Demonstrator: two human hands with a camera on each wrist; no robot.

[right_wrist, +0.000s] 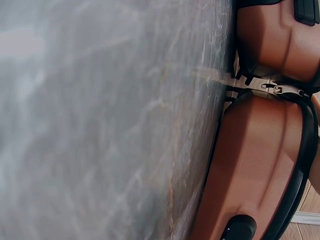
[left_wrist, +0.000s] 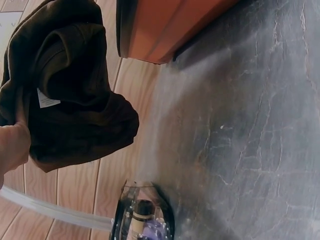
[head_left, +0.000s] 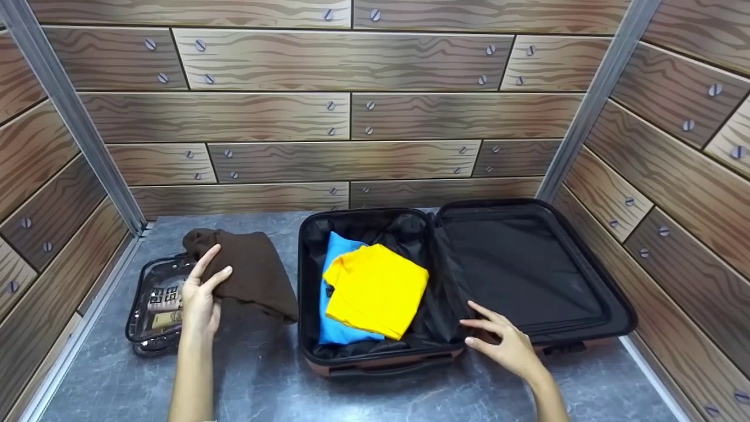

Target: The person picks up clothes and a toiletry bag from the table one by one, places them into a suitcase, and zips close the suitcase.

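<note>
left hand (head_left: 202,293) grips a folded brown garment (head_left: 252,272) left of the open suitcase (head_left: 375,357); right hand (head_left: 507,343), fingers relaxed, steadies its near rim; the loose fold risks unfurling mid-carry.

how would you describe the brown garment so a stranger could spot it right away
Find the open suitcase on the grey table. Left of it, the left hand holds a folded brown garment. It is the only dark clothing; the folded yellow one lies inside the case.

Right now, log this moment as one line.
left hand holds brown garment | right hand open on suitcase rim | yellow shirt packed
</note>
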